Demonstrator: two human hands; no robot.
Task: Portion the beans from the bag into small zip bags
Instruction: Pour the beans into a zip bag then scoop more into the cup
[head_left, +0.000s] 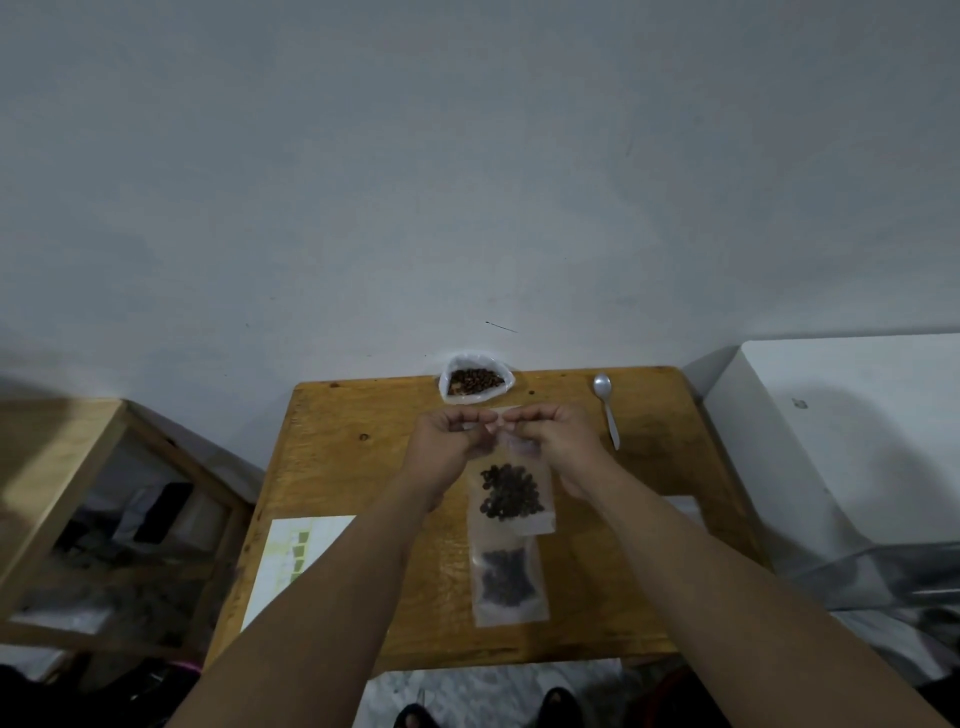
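The small zip bag (511, 493) with beans is over the middle of the tabletop (363, 467), its top strip pinched in the grip of left hand (449, 441) and right hand (558, 441) — probably being sealed. A second filled bag (508, 577) lies nearer; the source bag (447, 385) holds more beans — portions remain.

Bare forearms (322, 587), uncovered from the lower edge up to the wrists. Bare left hand (447, 441) and right hand (558, 441), plain. At the bottom, dark rounded footwear (558, 704), perhaps sandals; too dim and cropped to say.
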